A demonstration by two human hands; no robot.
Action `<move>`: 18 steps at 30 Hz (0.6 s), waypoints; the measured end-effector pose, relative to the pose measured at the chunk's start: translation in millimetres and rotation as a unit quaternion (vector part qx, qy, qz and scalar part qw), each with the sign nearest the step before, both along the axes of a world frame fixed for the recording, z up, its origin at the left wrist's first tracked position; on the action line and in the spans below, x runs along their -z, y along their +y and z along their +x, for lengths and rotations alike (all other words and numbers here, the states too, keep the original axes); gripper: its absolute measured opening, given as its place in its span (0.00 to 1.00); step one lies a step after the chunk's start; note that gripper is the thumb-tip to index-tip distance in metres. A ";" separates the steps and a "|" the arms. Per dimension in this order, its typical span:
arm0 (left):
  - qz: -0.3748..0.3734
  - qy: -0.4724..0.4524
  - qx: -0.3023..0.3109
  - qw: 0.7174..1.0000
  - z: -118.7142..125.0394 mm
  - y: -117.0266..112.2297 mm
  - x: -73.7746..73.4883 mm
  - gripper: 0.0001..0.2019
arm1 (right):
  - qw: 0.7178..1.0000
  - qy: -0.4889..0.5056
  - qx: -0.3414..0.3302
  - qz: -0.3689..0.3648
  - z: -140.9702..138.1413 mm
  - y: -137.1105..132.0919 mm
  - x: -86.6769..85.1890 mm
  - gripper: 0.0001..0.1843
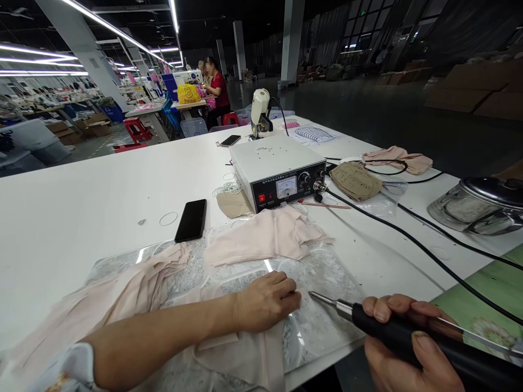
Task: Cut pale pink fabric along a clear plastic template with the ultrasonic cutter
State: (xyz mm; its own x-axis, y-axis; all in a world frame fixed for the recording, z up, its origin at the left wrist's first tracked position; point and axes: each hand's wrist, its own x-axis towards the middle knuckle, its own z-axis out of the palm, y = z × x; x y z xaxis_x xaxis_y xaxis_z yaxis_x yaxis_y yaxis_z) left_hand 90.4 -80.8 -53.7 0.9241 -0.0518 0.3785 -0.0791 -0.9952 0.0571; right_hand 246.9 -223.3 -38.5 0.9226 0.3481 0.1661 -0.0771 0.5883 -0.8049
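My left hand (267,299) lies knuckles up on pale pink fabric (245,354) on a clear plastic sheet (322,272), fingers curled and pressing the cloth down. My right hand (404,343) is wrapped round a black handheld tool (408,332) with a thin metal tip (322,298) that points at my left fingertips, a short gap away. A black cable (408,237) runs from the white control box (280,169). More pink fabric pieces (269,234) lie just beyond my left hand, and others (134,288) to the left.
A black phone (191,220) lies left of the box, with elastic loops (226,189) nearby. A tan cloth piece (355,179), pink cloth (398,158) and a metal lid (482,204) sit at right. A person in red (216,90) works at a far table.
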 end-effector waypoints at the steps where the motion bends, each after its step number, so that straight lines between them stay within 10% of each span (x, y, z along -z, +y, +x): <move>1: 0.000 -0.002 0.001 1.000 0.2 0.0 -0.2 0.11 | 1.000 0.010 0.005 0.000 -0.8 -0.2 -1.3 0.10; 18: 0.007 -0.006 0.004 1.000 0.9 -1.6 0.8 0.11 | 0.999 -0.021 0.013 -0.019 -0.9 0.3 -4.6 0.08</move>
